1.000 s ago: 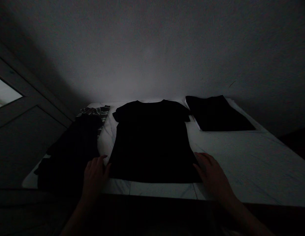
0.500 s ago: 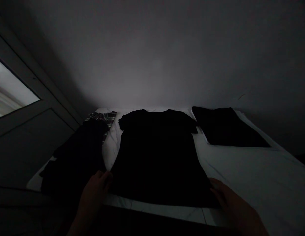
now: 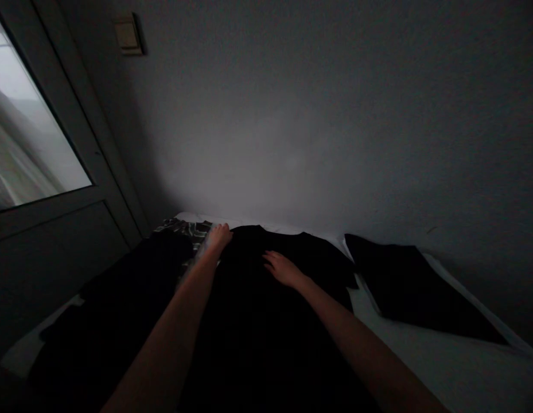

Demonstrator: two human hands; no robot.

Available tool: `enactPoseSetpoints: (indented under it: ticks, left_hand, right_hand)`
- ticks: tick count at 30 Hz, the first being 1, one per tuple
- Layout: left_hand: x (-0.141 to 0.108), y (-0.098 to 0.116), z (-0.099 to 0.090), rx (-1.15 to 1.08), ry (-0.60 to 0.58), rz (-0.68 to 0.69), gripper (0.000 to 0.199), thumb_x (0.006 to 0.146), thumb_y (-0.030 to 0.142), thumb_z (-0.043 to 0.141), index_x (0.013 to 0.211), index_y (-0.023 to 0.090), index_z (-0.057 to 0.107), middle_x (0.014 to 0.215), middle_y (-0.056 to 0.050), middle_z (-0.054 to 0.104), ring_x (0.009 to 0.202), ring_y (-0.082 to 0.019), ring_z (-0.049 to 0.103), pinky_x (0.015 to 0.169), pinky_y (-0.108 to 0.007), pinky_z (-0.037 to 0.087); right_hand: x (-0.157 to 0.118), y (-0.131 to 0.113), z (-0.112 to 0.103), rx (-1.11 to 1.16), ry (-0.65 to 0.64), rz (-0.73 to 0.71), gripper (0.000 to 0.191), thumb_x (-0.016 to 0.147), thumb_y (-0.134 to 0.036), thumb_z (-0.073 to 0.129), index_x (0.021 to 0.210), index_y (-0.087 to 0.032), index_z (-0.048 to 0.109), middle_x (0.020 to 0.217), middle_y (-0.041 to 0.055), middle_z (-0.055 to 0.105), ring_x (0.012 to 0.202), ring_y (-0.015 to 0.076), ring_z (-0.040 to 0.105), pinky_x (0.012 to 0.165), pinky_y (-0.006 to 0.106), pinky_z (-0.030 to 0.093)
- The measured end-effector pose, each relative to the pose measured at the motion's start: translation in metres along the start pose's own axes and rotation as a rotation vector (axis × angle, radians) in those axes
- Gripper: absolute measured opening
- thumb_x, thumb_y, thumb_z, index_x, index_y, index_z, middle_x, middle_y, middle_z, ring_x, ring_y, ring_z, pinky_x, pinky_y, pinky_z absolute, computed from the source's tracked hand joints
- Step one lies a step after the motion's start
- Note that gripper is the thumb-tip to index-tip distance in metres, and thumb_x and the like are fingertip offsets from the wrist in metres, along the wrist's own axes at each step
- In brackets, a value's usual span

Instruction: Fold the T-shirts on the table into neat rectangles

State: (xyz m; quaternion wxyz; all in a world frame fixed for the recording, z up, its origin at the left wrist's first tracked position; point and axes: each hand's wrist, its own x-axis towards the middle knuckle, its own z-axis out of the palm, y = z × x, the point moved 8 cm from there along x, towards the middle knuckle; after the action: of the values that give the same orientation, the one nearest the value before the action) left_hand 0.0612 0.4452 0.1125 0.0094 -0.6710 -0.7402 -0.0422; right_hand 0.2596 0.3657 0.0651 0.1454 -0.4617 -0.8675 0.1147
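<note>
A black T-shirt lies flat on the bed, its collar at the far end and its body running toward me. My left hand rests at the shirt's far left edge, near the shoulder and collar, with its fingers together. My right hand lies flat on the upper chest of the shirt, just below the collar. Neither hand visibly grips the cloth. The near hem is out of view below my arms.
A white bed sheet covers the bed. A folded black garment lies to the right, and a dark garment lies to the left with striped cloth beyond it. A wall stands behind the bed, with a glazed door at left.
Both hands have left the shirt's near hem and reached forward to its collar end. The view has tilted, and the shirt's near end has dropped out of sight.
</note>
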Motion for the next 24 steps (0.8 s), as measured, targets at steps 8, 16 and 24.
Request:
enactPoseSetpoints:
  ticks: [8,16,24]
  left_hand:
    - [0.04,-0.014,0.056,-0.034,0.088,-0.105,0.033,0.095,0.018,0.039,0.121,0.007,0.057,0.119,-0.021,0.062,0.117,-0.034,0.056,0.093,-0.042,0.044]
    - [0.074,-0.027,0.061,0.036,0.071,0.071,0.037,0.099,0.015,0.027,0.132,0.015,0.045,0.122,-0.018,0.057,0.098,-0.026,0.067,0.077,-0.035,0.052]
    - [0.063,-0.01,0.044,0.167,0.089,0.206,0.035,0.096,0.009,0.031,0.121,0.015,0.056,0.123,-0.019,0.058,0.112,-0.029,0.059,0.086,-0.038,0.049]
  right_hand:
    - [0.054,0.009,0.065,-0.032,0.119,-0.006,0.069,0.1,-0.052,0.032,0.153,-0.008,0.032,0.158,0.0178,0.028,0.147,0.0278,0.025,0.12,0.049,0.024]
    - [0.05,0.009,0.068,-0.086,0.071,0.018,0.082,0.095,-0.069,0.023,0.154,-0.013,0.029,0.161,0.0141,0.022,0.149,0.0282,0.017,0.121,0.049,0.017]
    - [0.052,0.004,0.063,-0.051,0.055,0.037,0.081,0.096,-0.067,0.028,0.153,-0.009,0.032,0.16,0.0169,0.021,0.149,0.0292,0.016,0.122,0.048,0.016]
